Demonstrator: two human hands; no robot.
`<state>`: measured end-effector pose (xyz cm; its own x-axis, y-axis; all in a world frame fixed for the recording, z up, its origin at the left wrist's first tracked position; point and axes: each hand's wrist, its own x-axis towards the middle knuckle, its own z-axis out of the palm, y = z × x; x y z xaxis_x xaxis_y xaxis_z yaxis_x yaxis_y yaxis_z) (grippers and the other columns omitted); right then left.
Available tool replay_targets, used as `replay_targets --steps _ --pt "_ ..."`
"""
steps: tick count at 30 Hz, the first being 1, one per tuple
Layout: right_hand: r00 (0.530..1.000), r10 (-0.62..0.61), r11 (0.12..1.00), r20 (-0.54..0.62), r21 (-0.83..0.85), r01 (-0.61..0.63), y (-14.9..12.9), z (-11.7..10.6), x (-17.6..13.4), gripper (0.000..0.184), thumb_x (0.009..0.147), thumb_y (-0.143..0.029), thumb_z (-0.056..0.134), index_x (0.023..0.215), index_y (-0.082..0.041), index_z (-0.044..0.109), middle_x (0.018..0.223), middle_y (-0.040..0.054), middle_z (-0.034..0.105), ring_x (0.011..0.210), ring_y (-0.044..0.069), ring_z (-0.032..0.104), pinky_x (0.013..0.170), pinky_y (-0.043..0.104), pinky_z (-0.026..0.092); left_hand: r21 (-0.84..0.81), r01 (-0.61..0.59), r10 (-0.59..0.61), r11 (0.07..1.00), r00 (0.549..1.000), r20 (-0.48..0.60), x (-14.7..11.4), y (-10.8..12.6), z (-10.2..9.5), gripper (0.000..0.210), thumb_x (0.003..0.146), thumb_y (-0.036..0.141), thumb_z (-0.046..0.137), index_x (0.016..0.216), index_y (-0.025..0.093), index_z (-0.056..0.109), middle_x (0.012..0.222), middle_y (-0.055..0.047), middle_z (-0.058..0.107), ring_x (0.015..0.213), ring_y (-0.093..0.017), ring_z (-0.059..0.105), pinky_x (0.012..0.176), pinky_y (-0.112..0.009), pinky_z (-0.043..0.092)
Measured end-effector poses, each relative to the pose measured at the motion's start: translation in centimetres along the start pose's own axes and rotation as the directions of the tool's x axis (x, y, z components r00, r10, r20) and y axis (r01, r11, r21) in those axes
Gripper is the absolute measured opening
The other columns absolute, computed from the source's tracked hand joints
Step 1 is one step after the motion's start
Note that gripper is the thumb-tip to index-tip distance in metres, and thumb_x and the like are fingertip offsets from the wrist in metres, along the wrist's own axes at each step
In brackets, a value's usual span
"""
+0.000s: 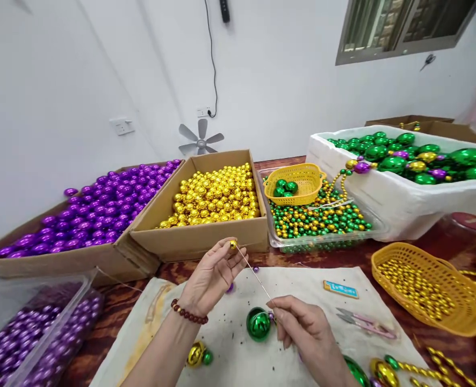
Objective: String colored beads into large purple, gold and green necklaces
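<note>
Raised over the cloth, my left hand (217, 271) pinches a small gold bead (233, 245) between thumb and fingertips. A long, thin, straight needle (254, 273) runs from that bead down to my right hand (302, 328), whose thumb and fingers are closed on its lower end. Just left of my right fingers, a big shiny green bead (258, 324) rests on the white cloth (222, 352), with a small purple bead (271, 316) beside it. A gold bead (196, 353) and a smaller green bead (208, 357) lie near my left forearm.
Cardboard boxes of purple beads (101, 212) and gold beads (216, 196) stand behind. A clear tub (322, 236) of small beads bears a yellow basket (294, 200). At right are a foam box (343, 191), another basket (455, 322), scissors (367, 323) and bead strands (427, 371).
</note>
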<state>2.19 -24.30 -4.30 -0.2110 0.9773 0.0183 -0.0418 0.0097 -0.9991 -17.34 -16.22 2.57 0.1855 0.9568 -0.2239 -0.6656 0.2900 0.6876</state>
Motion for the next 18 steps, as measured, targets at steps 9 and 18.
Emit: replay_targets --steps 9,18 --pt "0.999 0.019 0.994 0.028 -0.105 -0.016 -0.2 1.0 0.1 0.031 0.093 -0.039 0.047 0.095 -0.015 0.067 0.054 -0.0018 0.052 0.048 0.009 0.047 0.049 0.019 0.038 0.011 -0.063 0.063 0.998 0.998 -0.01 -0.5 0.3 -1.4 0.014 0.084 0.014 0.063 0.098 0.017 0.064 0.086 -0.003 0.069 0.087 -0.017 0.068 0.095 -0.04 0.05" --pt "0.999 -0.001 0.992 0.037 -0.124 0.006 -0.6 1.6 0.2 0.028 0.094 -0.037 0.047 0.097 -0.016 0.066 0.059 -0.0007 0.055 0.052 0.01 0.051 0.052 0.021 0.042 0.282 -0.277 0.28 0.919 0.96 0.03 -1.5 0.2 -1.1 0.04 0.075 0.013 0.071 0.112 0.023 0.061 0.098 -0.001 0.067 0.09 -0.016 0.067 0.09 -0.032 0.05"
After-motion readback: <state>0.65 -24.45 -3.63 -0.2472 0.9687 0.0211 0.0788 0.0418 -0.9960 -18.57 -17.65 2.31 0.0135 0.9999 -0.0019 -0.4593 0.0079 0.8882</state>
